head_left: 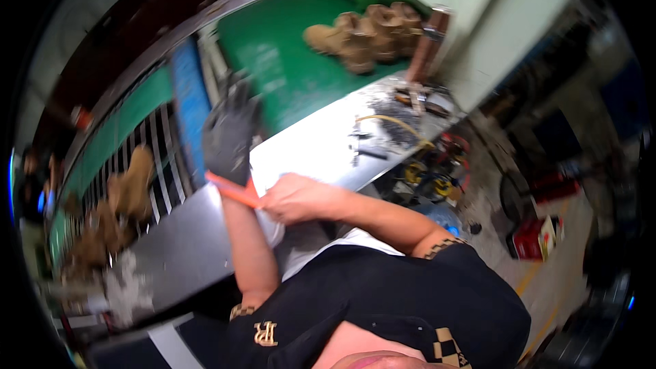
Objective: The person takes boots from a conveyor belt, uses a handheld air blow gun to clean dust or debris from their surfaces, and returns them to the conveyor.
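Above the grey steel bench [321, 147], left hand [231, 138] wears a dark knit glove with orange cuff [236, 191], fingers spread; bare right hand [294, 198] pinches the cuff, apparently. Soft, stretchy; best gripped at the cuff.

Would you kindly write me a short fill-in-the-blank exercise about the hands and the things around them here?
1. The left hand wears a dark ____ with an orange cuff.
2. The bare right hand pulls at that cuff, near the left ____.
3. The tan boots at the back sit on a ____ surface.

Missing words: glove; wrist; green
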{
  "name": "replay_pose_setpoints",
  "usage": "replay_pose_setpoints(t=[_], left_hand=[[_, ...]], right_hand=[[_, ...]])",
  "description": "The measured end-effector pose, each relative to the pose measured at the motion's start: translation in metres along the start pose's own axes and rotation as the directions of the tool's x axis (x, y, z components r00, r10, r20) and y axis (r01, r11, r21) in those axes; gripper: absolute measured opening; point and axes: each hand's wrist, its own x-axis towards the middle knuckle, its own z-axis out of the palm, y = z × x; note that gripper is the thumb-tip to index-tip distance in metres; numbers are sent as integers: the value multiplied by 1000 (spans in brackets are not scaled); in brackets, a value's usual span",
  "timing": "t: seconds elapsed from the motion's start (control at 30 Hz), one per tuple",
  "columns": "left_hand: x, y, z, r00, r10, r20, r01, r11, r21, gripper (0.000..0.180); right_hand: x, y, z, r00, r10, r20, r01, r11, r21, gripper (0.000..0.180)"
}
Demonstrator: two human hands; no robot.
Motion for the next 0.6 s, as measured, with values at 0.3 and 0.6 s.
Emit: replay_pose_setpoints(t=[0.3, 0.6], left_hand=[[-16, 17, 46, 938, -74, 339, 285, 723, -629, 63], [-19, 16, 64, 959, 125, 254, 57, 794, -605, 60]], right_hand=[[-18, -18, -20, 1000, 22, 2, -22, 999, 26, 26], [-41, -25, -34, 991, 52, -121, -43, 996, 75, 9]])
